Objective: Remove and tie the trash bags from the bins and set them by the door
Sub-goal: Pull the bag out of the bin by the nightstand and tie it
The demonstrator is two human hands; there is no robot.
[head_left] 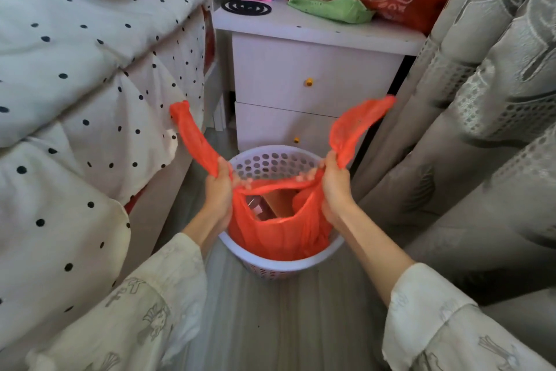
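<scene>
An orange-red plastic trash bag (279, 235) sits inside a white perforated bin (270, 265) on the floor. My left hand (218, 190) grips the bag's left handle, whose loose end sticks up toward the bed. My right hand (334, 187) grips the right handle, which flares up toward the nightstand. The handles are pulled apart and the bag's mouth gapes between my hands, showing some rubbish inside. The bag's bottom is hidden in the bin.
A bed with a polka-dot duvet (75, 85) crowds the left side. A white two-drawer nightstand (301, 76) stands just behind the bin, with a purple box, green cloth and red bag on top. Grey curtains (481, 100) hang on the right. Grey floor (285, 325) lies in front.
</scene>
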